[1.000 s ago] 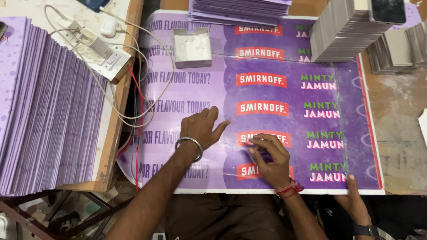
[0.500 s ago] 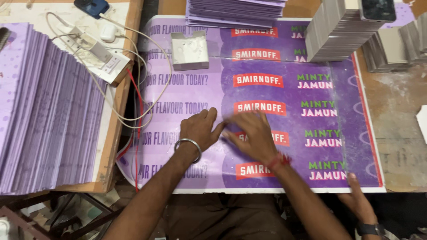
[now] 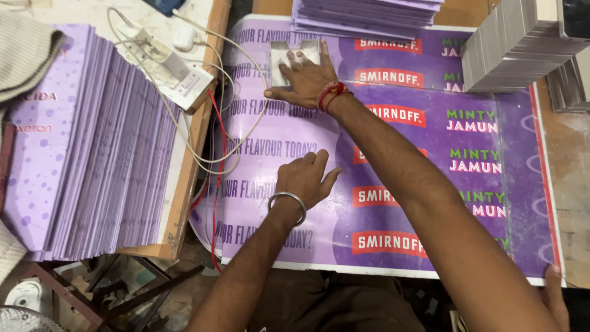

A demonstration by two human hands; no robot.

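Note:
A large purple printed sheet (image 3: 522,184) with repeated red labels covers the worktable. My left hand (image 3: 304,178), a metal bangle on its wrist, lies flat and open on the sheet near its middle left. My right hand (image 3: 307,79), red thread around the wrist, is stretched to the far side. Its fingertips dip into a small white open tray (image 3: 279,52) that stands on the sheet. I see nothing held in either hand.
A thick stack of purple cards (image 3: 92,154) fills the left bench, beside a white power strip (image 3: 178,71) with looping cables and a red wire (image 3: 221,141). More purple sheets (image 3: 362,15) and grey boards (image 3: 516,49) are stacked at the back. Another person's hand (image 3: 555,295) rests at the sheet's near right corner.
My right hand has left the red label near the front and reached away to the white tray at the back. My left hand stays pressed on the sheet. The view has shifted.

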